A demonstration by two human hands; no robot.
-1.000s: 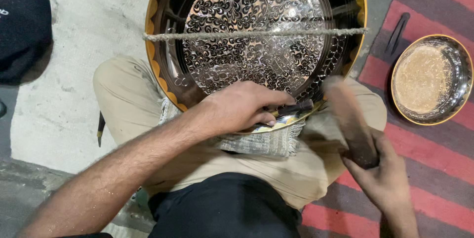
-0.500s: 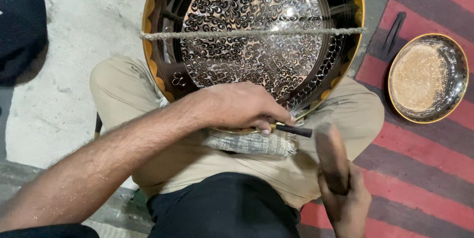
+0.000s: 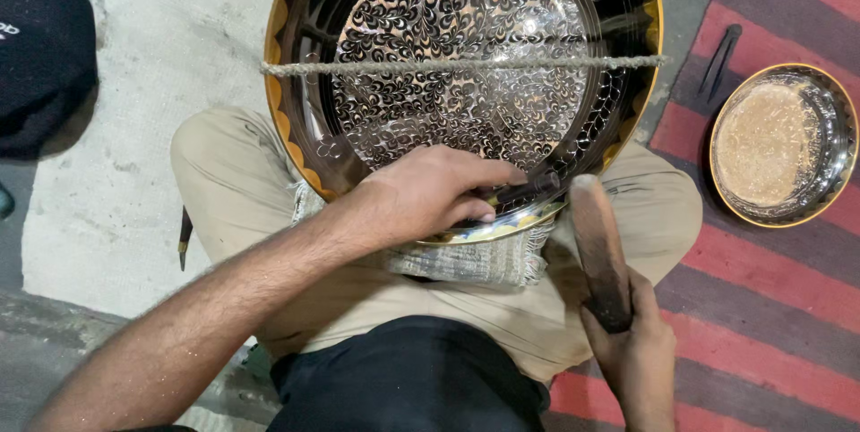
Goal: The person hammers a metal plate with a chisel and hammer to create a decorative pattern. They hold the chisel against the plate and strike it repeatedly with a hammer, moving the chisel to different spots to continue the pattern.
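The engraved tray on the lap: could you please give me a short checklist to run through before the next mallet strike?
1. Left hand grips the dark chisel: ok.
2. Chisel tip on the engraved tray rim: cannot tell, hand hides it.
3. Right hand holds the wooden mallet, head close to the chisel end: ok.
4. Rope taut across the tray: ok.
5. Folded cloth padding under the rim: ok.

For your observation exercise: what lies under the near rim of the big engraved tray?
A folded grey cloth pads the engraved tray on the lap. How far the cloth reaches beneath is hidden by the tray and left hand.
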